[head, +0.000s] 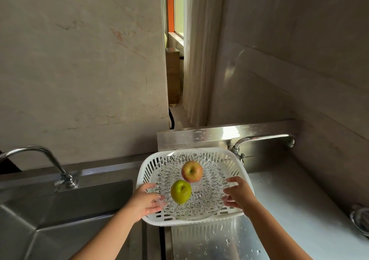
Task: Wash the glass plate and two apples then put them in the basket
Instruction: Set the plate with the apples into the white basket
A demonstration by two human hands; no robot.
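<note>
The left hand [146, 198] pinches the left rim of the glass plate [207, 180], and the right hand [238, 192] curls round the right rim. The plate sits inside the white basket [148, 166]. On the plate lie a green apple [181, 191] and a red apple [192, 171], close together. It looks like the last step: setting the plate down in the basket. Next the person needs to let go slowly, so the apples do not roll off.

Grey marbled walls [79, 60] flank a narrow gap; daylight enters through a curtained window [177, 10] beyond.
</note>
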